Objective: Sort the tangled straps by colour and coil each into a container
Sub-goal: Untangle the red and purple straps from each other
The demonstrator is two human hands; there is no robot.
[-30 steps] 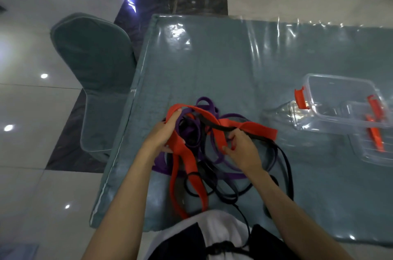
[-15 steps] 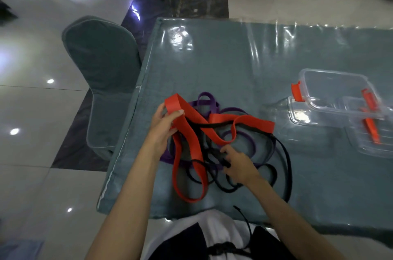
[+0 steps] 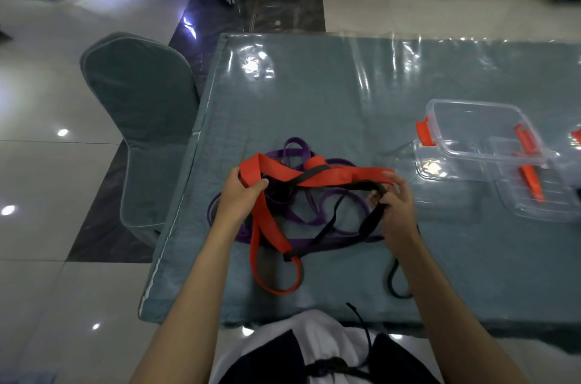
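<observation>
Gripping the red strap (image 3: 270,204) at its raised fold, the left hand (image 3: 240,199) had fingers and thumb curled round the band, while the right hand (image 3: 397,204) pinched the black strap (image 3: 371,220) near the red one's far end, both lifted just above the table (image 3: 314,94). All three straps, the purple strap (image 3: 314,210) lying lowest, sat knotted together near the front edge, well apart from the clear containers (image 3: 478,138) at the right. They looked light, limp and flat, likely to snag where they crossed, so a hold near a free loop seemed best.
</observation>
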